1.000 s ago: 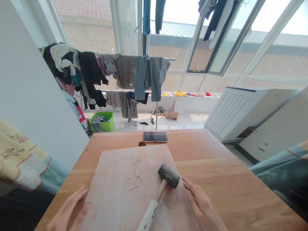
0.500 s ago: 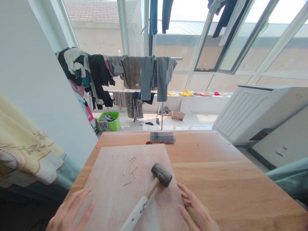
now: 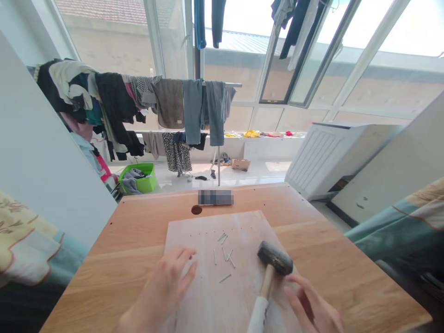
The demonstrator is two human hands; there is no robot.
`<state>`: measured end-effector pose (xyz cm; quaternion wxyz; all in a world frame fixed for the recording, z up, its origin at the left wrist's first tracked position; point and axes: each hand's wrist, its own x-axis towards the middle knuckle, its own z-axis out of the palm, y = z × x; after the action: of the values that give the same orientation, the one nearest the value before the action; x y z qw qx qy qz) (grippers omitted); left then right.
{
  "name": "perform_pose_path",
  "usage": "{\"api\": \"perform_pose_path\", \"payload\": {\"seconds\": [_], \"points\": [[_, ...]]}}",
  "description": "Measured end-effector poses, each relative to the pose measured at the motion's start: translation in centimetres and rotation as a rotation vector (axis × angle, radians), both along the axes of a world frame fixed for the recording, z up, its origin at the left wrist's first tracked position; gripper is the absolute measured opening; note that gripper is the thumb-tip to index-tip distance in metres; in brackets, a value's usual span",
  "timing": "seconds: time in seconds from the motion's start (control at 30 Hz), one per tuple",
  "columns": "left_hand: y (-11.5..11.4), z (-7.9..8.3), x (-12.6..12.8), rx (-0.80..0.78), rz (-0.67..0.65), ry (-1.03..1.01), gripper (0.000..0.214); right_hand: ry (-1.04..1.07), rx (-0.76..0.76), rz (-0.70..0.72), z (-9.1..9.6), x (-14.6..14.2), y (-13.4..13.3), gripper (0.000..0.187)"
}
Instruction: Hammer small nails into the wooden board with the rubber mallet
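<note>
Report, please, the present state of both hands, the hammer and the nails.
Left hand open, over left side of board. Right hand open, beside hammer. Hammer and loose nails lying on board.

Laundry [image 3: 169, 104] on a rack [image 3: 234, 85] and curtains [image 3: 40, 245] show a home

Far side: broad glazing [image 3: 229, 60] in pale frames; one sash [image 3: 308, 78], right of centre, stands open. A tiled roof [image 3: 107, 10] shows outside, far left. Daylight is strong, with bright patches on the pale, glossy floor [image 3: 260, 178]. Left: plain white wall [image 3: 41, 152]; patterned left curtain [image 3: 38, 249] at its near end. Far left to centre: drying rack [image 3: 234, 85], loaded with laundry [image 3: 192, 111]. Right: white cabinet [image 3: 315, 157], ribbed front; nearer, a matching right curtain [image 3: 395, 226]. Near: wood-grain table [image 3: 347, 277], round hole [image 3: 196, 210] towards its far edge.
</note>
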<state>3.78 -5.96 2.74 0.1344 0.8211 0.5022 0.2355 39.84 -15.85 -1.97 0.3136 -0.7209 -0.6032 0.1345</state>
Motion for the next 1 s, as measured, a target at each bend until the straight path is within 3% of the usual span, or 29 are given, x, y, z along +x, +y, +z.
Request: {"api": "perform_pose_path", "payload": {"seconds": [0.07,0.13,0.2,0.3,0.37,0.43,0.5,0.6,0.73,0.83,1.0], "points": [[2.6,1.1,4.1,-0.075,-0.095,0.071,0.021,0.025,-0.117,0.234,1.1,-2.8,0.9,0.043],[4.7,1.7,7.6,-0.114,-0.117,0.192,0.022,0.023,-0.154,0.296,1.7,-4.7,1.9,0.041],[6.0,1.8,10.0,-0.122,-0.114,0.287,0.024,0.091,-0.201,0.263,1.6,-5.3,2.4,0.038],[6.2,1.7,11.8,-0.118,-0.159,0.377,0.038,0.395,-0.26,0.154,0.7,-4.6,2.1,0.034],[5.6,1.4,12.2,-0.097,-0.254,0.412,0.045,0.618,-0.22,0.026,0.0,-3.8,1.6,0.035],[4.9,1.1,12.4,-0.063,-0.363,0.41,0.043,0.707,-0.153,-0.083,-0.4,-3.1,1.1,0.039],[4.6,0.6,12.4,-0.063,-0.431,0.367,0.037,0.637,-0.105,-0.133,-0.6,-2.5,0.8,0.042],[5.4,0.3,12.4,-0.147,-0.438,0.211,0.032,0.371,-0.046,-0.16,-0.4,-1.3,0.8,0.048],[8.2,0.2,12.8,-0.219,-0.364,-0.198,0.032,0.079,-0.095,-0.092,0.1,0.2,1.4,0.057],[10.7,-0.6,14.4,-0.276,-0.292,-0.477,0.024,0.044,-0.174,-0.016,0.5,0.3,1.8,0.064],[12.6,-2.6,17.5,-0.281,-0.256,-0.538,0.021,0.079,-0.257,-0.012,0.8,-0.4,1.8,0.08]]}}
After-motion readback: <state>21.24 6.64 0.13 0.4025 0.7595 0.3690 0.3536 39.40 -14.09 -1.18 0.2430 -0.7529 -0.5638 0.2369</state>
